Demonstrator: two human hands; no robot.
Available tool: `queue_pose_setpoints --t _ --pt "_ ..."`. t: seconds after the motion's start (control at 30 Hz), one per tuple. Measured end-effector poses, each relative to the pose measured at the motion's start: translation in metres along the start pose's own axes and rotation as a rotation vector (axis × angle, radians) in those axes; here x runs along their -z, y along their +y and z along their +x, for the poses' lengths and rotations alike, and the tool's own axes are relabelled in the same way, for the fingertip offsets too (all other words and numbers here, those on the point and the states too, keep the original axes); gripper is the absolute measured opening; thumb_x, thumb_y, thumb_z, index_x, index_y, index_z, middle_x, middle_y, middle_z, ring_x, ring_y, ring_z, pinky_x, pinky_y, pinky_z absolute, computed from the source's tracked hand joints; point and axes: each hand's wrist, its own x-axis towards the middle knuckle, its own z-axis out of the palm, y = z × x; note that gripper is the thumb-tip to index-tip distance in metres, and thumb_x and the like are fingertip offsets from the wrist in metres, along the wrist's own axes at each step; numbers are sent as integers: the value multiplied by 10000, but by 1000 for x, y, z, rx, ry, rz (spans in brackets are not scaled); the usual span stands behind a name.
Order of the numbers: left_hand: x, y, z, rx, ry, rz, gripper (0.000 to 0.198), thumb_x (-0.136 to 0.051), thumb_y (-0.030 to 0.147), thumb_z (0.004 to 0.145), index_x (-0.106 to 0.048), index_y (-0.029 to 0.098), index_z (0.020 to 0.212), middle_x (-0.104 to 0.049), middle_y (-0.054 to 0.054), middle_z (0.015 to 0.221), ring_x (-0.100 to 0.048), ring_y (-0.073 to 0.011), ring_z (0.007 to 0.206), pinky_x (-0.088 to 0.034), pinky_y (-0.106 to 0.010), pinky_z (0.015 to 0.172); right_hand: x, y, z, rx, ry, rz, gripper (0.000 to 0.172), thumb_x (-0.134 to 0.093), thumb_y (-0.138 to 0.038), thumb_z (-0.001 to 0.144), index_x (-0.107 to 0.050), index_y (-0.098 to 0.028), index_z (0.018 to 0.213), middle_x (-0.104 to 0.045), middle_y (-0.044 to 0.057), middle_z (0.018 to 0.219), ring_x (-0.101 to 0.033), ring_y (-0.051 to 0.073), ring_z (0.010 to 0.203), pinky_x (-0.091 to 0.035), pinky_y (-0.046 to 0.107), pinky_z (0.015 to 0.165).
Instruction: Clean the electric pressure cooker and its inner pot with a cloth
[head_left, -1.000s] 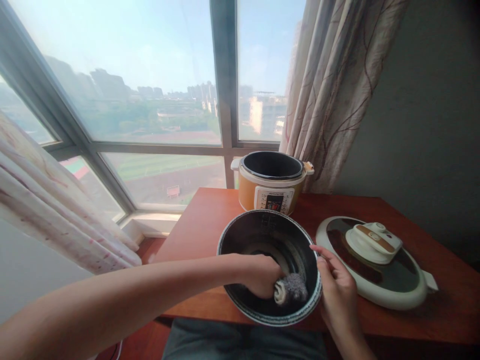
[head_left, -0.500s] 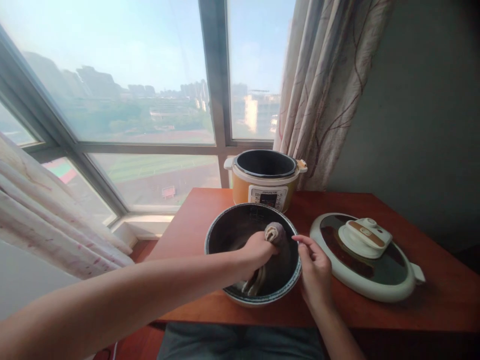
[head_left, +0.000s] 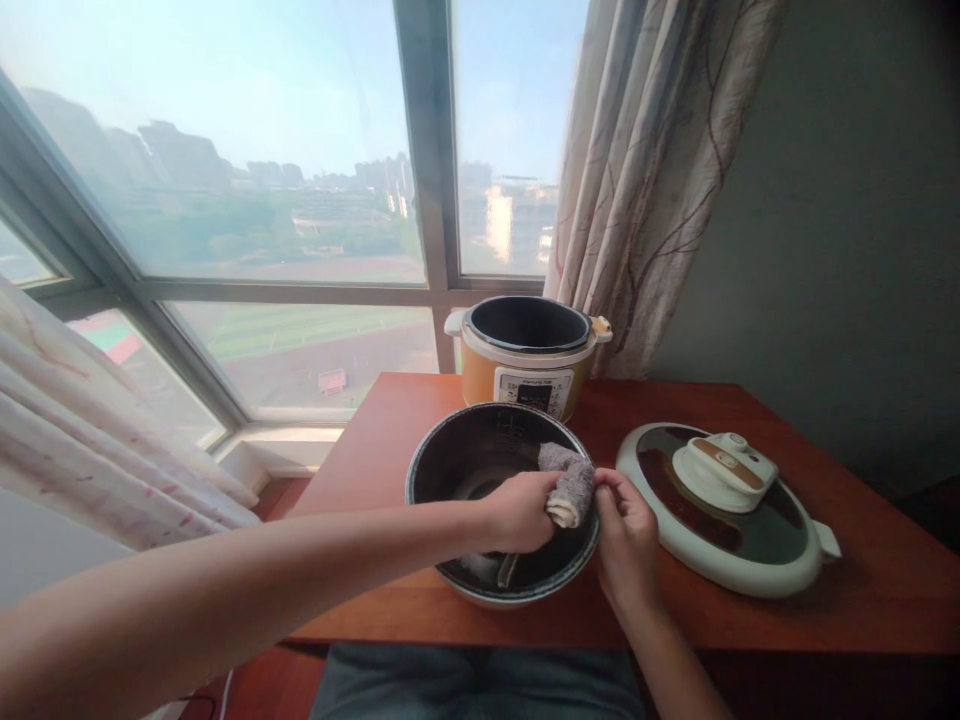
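Note:
My left hand (head_left: 519, 512) is closed around a rolled greyish-purple cloth (head_left: 574, 482) inside the dark inner pot (head_left: 454, 462). The folded cloth bulges out past the fingers and lies against the pot's right wall. A narrow strip of it hangs below the hand. On the pot's right rim, the fingers of my right hand (head_left: 628, 518) are pinched, holding the edge. The pot stands upright near the front of the table, and my left forearm covers part of its near left side.
Behind the pot stands a yellow and white electric pressure cooker (head_left: 517, 372) without its lid. A white-rimmed lid (head_left: 727, 510) lies on the right of the brown table (head_left: 862, 600). Windows and curtains (head_left: 637, 180) rise behind.
My left hand has turned the cloth, so its rolled end now points towards me and presses by the right wall. My right hand stays at the rim.

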Motion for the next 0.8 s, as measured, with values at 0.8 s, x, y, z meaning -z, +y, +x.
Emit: queue_pose_setpoints --t 0.8 --pt "16 14 -14 47 -370 91 234 -638 242 746 -688 197 970 -701 -32 890 -637 -207 810 -496 -289 745 43 -32 30 -85 -254 -291 570 -626 -553 837 -603 -199 1282 -645 -10 668 -553 188 614 -414 299 610"
